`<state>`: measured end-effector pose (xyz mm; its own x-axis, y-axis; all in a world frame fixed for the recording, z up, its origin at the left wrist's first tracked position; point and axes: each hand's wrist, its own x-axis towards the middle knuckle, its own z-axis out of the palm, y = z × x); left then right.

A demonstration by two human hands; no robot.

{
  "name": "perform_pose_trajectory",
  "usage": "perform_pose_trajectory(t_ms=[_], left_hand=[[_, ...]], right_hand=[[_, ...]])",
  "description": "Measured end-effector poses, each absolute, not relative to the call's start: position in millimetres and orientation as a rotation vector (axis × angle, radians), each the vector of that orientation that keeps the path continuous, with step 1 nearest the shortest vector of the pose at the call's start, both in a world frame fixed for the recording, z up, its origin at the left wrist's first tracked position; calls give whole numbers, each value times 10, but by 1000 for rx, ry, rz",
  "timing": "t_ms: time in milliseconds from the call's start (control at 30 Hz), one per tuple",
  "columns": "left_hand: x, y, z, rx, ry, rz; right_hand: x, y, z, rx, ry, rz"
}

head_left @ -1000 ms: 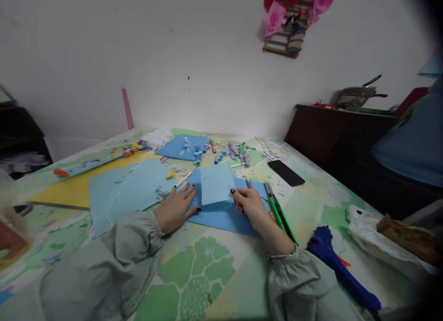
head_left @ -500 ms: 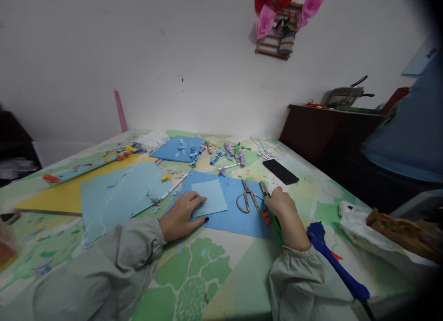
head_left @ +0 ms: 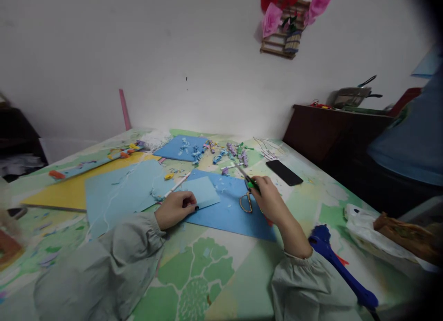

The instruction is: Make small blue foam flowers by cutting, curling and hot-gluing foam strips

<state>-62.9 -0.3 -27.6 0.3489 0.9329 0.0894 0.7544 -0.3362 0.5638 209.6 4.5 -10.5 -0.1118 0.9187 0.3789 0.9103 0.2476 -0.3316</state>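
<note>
My left hand (head_left: 176, 209) is curled at the near edge of a light blue paper piece (head_left: 204, 192), thumb and fingers pinching it. That piece lies over a darker blue sheet (head_left: 221, 219). Above the right part of this sheet, my right hand (head_left: 268, 196) is closed round a green utility knife (head_left: 252, 184), its slim blade pointing away to the upper left. Most of the knife's body is hidden by the hand. Gold-handled scissors (head_left: 246, 203) lie just left of that hand, partly covered by it and the knife. A white pen-like stick (head_left: 177, 184) rests beyond my left hand.
Light blue (head_left: 121, 192) and yellow (head_left: 58, 192) sheets lie at left. Twisted paper bits (head_left: 230, 152) are scattered at the back. A black phone (head_left: 284, 172), a dark blue glue gun (head_left: 341, 268) and wrapped food (head_left: 398, 235) are on the right. A person in blue (head_left: 411, 127) is at far right.
My right hand has lifted the knife off the sheet and brought it left, over the scissors. My left hand has curled its fingers, and the light blue piece has shifted left. The view turned slightly.
</note>
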Motion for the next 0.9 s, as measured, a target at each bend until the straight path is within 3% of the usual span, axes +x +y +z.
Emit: perform_pose_trajectory(t_ms=[267,600,900], left_hand=[[-682,50,-300,2248,1428,460],[-723,107,-382,2461,1324,478],[-775,235,-419,2740,1128,264]], right_hand=[[2048,136,-290,-1566,-2459,-38],[2115,147,-282,-1472,-2503,-22],[2216,317,-377,-1347,-2525,98]])
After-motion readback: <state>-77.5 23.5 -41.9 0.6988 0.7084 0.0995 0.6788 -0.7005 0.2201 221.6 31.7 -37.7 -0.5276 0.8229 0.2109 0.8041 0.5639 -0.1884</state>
